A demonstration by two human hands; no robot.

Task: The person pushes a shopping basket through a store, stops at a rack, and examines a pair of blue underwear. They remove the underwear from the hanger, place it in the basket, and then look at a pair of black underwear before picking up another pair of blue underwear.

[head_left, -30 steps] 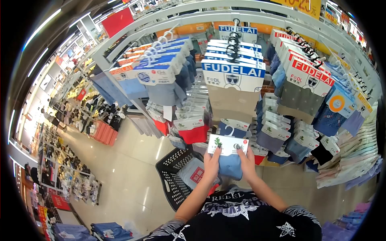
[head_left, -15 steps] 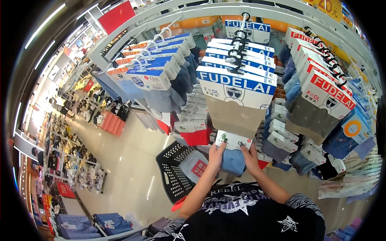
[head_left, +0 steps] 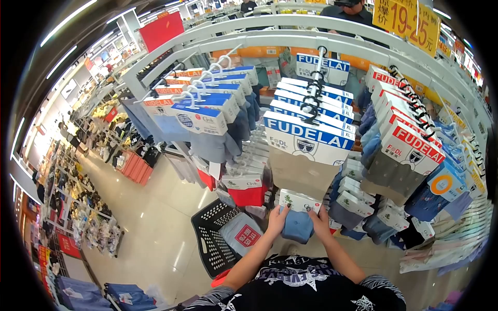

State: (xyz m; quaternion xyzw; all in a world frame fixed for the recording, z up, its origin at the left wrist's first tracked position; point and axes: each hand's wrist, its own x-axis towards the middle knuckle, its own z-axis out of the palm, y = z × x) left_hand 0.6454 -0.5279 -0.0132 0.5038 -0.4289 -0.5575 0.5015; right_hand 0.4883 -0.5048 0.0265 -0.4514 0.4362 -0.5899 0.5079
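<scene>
A blue garment (head_left: 297,227) with a white card header (head_left: 299,200) is held low in front of me. My left hand (head_left: 278,220) grips the header's left side, thumb on the front. On the right side of the same header is my right hand (head_left: 318,221), also with its thumb in front. Just above hangs a row of beige garments (head_left: 301,171) with blue and white FUDELAI cards (head_left: 307,136) on black hooks. The fingers behind the card are hidden.
A black perforated basket (head_left: 207,243) holding a packet (head_left: 241,232) stands at lower left. More carded garments hang left (head_left: 199,116) and right (head_left: 412,147) on a white rack (head_left: 207,41). A person in dark clothes (head_left: 353,13) is behind the rack.
The view has tilted up and shifted, so the rack sits lower and a person and a yellow price sign show at the top. Both hands keep hold of the blue garment's card.
</scene>
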